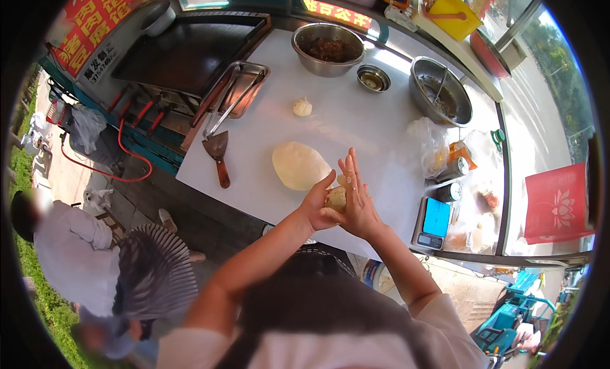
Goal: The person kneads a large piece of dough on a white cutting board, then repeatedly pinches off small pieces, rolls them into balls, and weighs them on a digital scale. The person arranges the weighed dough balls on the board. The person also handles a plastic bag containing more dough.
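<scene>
Both hands meet over the near edge of the white worktop point(248, 164). My left hand point(317, 204) cups a ball of dough point(336, 199) from the left, and my right hand point(355, 200) lies against it from the right with its fingers stretched out. Bits of dough stick to the right fingers. Just beyond the hands a flattened oval sheet of dough point(298, 165) lies on the worktop. Farther back sits a small pinched dough ball point(302, 107). To the left rests a scraper with a red handle point(218, 152).
A steel tray with tongs point(245, 90) lies beside the flat griddle point(186, 50). Behind stand a steel bowl of dark filling point(329, 50), a small bowl of oil point(373, 78) and another steel bowl point(441, 90). A digital scale point(431, 223) is at right. People are at lower left.
</scene>
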Tool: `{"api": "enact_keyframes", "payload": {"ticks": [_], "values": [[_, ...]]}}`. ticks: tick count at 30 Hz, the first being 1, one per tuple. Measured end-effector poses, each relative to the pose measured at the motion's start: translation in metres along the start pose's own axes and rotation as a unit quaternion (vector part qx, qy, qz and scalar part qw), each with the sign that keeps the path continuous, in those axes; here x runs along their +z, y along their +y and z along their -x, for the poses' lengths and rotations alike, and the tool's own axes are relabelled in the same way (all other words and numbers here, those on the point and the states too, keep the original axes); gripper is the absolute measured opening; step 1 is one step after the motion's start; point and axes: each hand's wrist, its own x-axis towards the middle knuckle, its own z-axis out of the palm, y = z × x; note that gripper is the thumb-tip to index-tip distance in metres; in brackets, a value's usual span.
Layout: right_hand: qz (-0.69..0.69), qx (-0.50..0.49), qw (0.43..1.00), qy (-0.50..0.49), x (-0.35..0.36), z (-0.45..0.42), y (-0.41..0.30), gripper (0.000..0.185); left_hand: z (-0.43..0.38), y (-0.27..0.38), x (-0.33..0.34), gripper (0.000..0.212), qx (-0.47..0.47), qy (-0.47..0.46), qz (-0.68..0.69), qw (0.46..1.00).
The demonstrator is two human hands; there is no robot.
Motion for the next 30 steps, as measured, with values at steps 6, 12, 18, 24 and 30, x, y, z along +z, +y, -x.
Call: {"api": "enact_keyframes", "payload": {"ticks": [6, 12, 18, 24, 30], "values": [[-0.178, 0.162, 0.968, 0.074, -0.006, 0.004, 0.002, 0.065, -0.014, -0.01, 0.013, 0.058, 0.086, 0.141, -0.14, 0.976], [0.051, -0.073, 0.987, 0.135, -0.007, 0.026, -0.009, 0.045, -0.026, -0.009, -0.013, 0.066, -0.03, 0.024, 0.037, 0.999], [0.107, -0.001, 0.969, 0.223, -0.021, 0.053, -0.011, 0.048, -0.057, -0.02, -0.002, 0.064, -0.03, 0.052, -0.103, 0.993], [-0.101, 0.329, 0.867, 0.36, -0.053, 0.13, 0.089, 0.041, -0.065, -0.059, 0.047, 0.059, -0.169, 0.206, -0.217, 0.939], [0.372, 0.497, 0.761, 0.188, -0.12, 0.227, 0.2, 0.075, -0.055, -0.035, 0.007, 0.041, -0.103, 0.257, -0.251, 0.927]]}}
